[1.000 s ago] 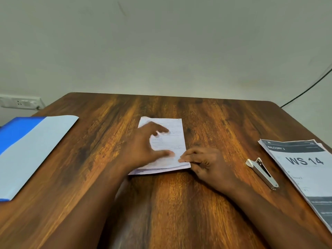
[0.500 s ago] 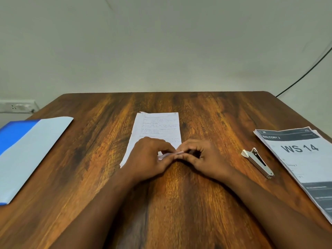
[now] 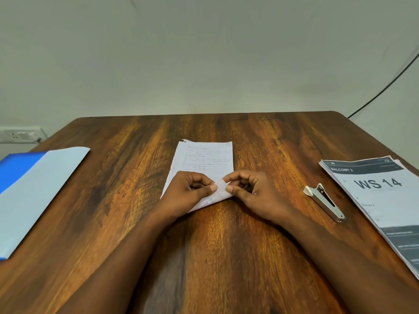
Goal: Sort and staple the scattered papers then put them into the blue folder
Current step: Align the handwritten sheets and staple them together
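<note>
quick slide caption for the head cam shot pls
Both hands, left and right, pinch the near corner of handwritten papers; stapler lies beside them.

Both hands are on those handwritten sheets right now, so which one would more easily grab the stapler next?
Probably the right hand: the stapler lies on its side of the handwritten sheets, nothing between. The left hand would have to cross over.

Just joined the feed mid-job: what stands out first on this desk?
Both hands, left hand and right hand, pinch the lifted near corner of the handwritten sheets at the table's centre. To the right lie a silver stapler and a printed stack headed "WS 14"; the blue folder lies at the left edge.
</note>
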Available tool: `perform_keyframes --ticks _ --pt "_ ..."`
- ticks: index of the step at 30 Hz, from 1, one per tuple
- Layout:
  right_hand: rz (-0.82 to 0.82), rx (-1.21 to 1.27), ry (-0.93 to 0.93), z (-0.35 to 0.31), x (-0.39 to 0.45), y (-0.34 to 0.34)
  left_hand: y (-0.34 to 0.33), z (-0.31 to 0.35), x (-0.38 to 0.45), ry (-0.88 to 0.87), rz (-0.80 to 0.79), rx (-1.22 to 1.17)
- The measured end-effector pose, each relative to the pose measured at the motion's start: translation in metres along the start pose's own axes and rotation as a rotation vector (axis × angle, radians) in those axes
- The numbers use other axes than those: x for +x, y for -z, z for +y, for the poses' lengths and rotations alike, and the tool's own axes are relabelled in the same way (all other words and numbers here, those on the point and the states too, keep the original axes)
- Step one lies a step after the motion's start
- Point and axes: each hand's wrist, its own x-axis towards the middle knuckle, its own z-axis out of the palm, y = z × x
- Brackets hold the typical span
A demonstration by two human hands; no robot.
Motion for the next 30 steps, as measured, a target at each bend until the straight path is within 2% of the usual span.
perform_keyframes --ticks 8,18,30 --pt "0.145 -0.145 0.116 -0.007 -0.008 -0.005 0.0 -0.002 -0.004 0.032 -0.054 -0.01" --pt "0.097 0.047 0.048 -0.007 -0.009 -0.004 -0.002 -0.001 -0.005 0.052 -0.051 0.045" --pt "0.13 -0.164 0.152 -0.014 -0.014 -0.002 0.001 -0.005 -0.005 0.022 -0.053 0.042"
